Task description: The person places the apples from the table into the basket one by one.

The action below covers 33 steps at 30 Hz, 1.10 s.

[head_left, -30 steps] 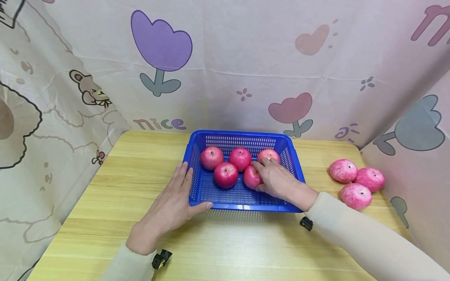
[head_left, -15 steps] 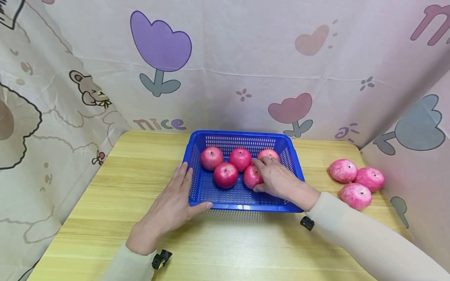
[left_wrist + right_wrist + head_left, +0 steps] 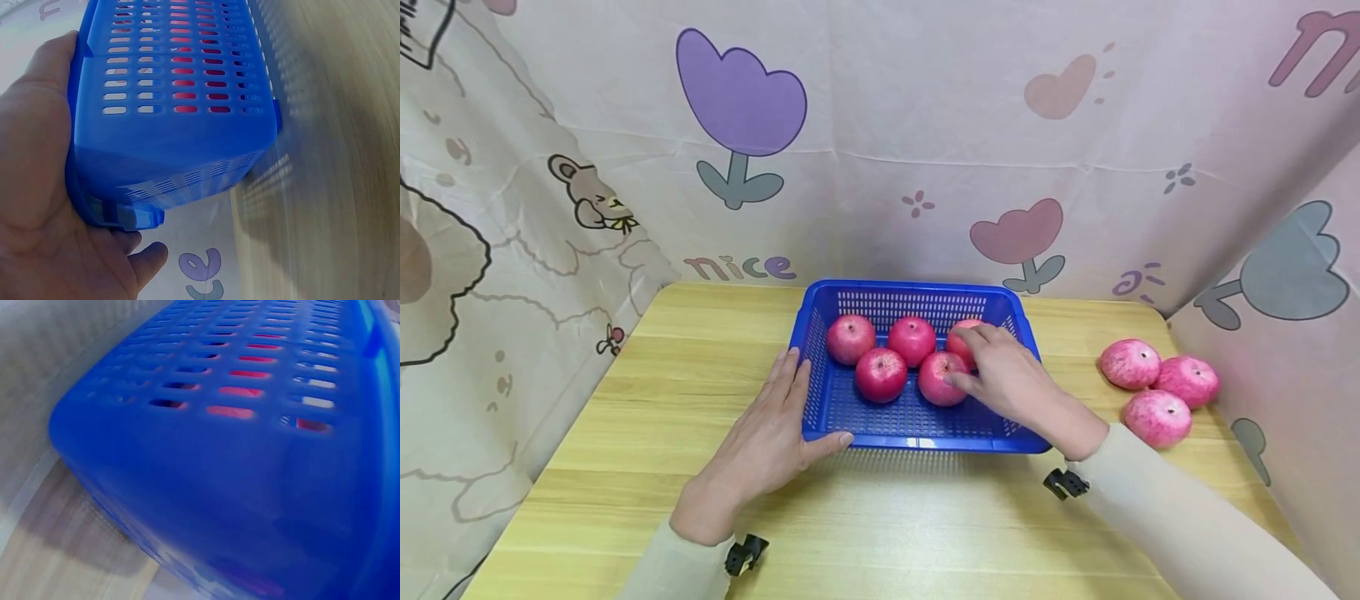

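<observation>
A blue perforated plastic basket (image 3: 925,444) stands on the table with several pink-red apples inside. My left hand (image 3: 767,437) lies along its left rim, fingers straight and thumb over the front left corner; in the left wrist view the palm is against the rim. Over the basket's right part is my right hand (image 3: 1011,375), fingers spread. Its thumb tip overlaps the front right apple (image 3: 938,382), while the other fingers partly cover the back right apple (image 3: 961,342). The right wrist view shows mostly the basket's outer wall (image 3: 187,469), with the hand out of sight.
Three mottled pink apples (image 3: 1157,418) sit grouped on the table (image 3: 700,367) to the right of the basket, near the right curtain. A printed cloth backdrop (image 3: 880,100) hangs close behind the basket and along both sides.
My right hand has let go of the front right apple and shifted a little right, leaving more of that apple showing. The left hand and the basket have stayed put.
</observation>
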Tool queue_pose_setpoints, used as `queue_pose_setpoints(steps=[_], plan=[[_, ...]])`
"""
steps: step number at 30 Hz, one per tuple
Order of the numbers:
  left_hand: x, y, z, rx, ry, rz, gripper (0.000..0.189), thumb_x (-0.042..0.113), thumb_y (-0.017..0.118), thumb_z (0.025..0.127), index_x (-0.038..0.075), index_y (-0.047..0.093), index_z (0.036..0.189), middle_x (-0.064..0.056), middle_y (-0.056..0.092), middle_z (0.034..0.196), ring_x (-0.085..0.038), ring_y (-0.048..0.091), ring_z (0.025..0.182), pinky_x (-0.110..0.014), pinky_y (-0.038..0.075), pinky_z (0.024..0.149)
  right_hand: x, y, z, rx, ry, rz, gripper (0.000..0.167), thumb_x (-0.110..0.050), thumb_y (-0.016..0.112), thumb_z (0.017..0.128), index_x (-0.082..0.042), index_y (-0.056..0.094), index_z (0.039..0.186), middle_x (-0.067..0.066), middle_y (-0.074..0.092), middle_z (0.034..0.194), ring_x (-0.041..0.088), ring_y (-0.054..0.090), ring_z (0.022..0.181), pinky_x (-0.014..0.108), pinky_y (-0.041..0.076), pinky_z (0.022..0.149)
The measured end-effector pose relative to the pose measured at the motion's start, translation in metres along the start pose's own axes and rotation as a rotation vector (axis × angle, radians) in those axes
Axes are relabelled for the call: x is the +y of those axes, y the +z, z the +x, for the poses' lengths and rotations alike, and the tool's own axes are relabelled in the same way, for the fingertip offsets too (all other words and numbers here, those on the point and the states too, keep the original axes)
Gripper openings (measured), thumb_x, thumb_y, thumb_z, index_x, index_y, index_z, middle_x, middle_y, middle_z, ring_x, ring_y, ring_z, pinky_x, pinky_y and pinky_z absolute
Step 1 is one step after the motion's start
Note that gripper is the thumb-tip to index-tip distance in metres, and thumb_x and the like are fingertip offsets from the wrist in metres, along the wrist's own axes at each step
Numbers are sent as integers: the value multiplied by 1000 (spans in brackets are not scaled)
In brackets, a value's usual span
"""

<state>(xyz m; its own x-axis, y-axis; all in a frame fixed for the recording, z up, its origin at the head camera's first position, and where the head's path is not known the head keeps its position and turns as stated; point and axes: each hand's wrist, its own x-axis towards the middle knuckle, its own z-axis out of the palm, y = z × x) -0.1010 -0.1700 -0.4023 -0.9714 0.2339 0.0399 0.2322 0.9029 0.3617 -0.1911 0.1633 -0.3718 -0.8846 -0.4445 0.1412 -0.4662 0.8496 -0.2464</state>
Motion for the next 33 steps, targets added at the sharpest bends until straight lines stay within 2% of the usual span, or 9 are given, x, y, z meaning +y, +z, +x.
queue_pose_setpoints(steps=[6, 11, 14, 18, 20, 26, 33], plan=[[0, 1, 1, -2, -3, -3, 129, 93, 48, 85, -1, 17, 167, -21, 3, 177, -41, 6, 164, -61, 26, 126, 5, -12, -13, 79, 120, 76, 65, -37, 75, 98, 2, 56, 147, 28, 59, 144, 47, 53, 138, 65, 44, 114], [-1, 0, 1, -5, -8, -7, 129, 92, 49, 85, -1, 16, 168, -20, 3, 177, -40, 5, 164, -62, 26, 125, 14, -20, -28, 193, 208, 120, 60, -35, 70, 102, 2, 57, 147, 29, 59, 145, 49, 52, 138, 67, 42, 114], [-1, 0, 1, -4, -3, -7, 128, 91, 50, 85, -1, 16, 168, -21, 3, 177, -41, 5, 164, -61, 26, 125, 21, -22, -39, 279, 266, 133, 60, -36, 69, 103, 0, 56, 148, 29, 61, 141, 48, 58, 128, 67, 49, 105], [-1, 0, 0, -2, 0, -7, 128, 91, 49, 85, -1, 16, 168, -21, 4, 177, -41, 6, 164, -61, 26, 125, 33, -21, -52, 348, 370, 149, 64, -38, 67, 104, 0, 51, 153, 29, 60, 140, 47, 62, 116, 65, 54, 91], [-1, 0, 0, 0, 1, -8, 128, 92, 49, 85, -1, 16, 168, -21, 4, 177, -41, 6, 164, -61, 26, 125, 42, -20, -58, 373, 416, 152, 66, -37, 66, 104, 2, 48, 154, 31, 58, 141, 49, 60, 119, 66, 53, 93], [0, 1, 1, 0, 2, -9, 128, 92, 49, 85, -1, 17, 167, -21, 3, 177, -40, 4, 164, -61, 25, 126, 74, -13, -78, 382, 560, 149, 73, -41, 64, 104, 4, 42, 157, 36, 52, 145, 56, 44, 136, 73, 36, 112], [0, 1, 1, -12, -11, -13, 127, 90, 53, 85, -1, 17, 167, -19, 3, 178, -39, 4, 165, -62, 26, 126, 109, -4, -105, 317, 719, 122, 81, -50, 57, 105, 7, 35, 159, 42, 37, 154, 63, 30, 140, 79, 29, 111]])
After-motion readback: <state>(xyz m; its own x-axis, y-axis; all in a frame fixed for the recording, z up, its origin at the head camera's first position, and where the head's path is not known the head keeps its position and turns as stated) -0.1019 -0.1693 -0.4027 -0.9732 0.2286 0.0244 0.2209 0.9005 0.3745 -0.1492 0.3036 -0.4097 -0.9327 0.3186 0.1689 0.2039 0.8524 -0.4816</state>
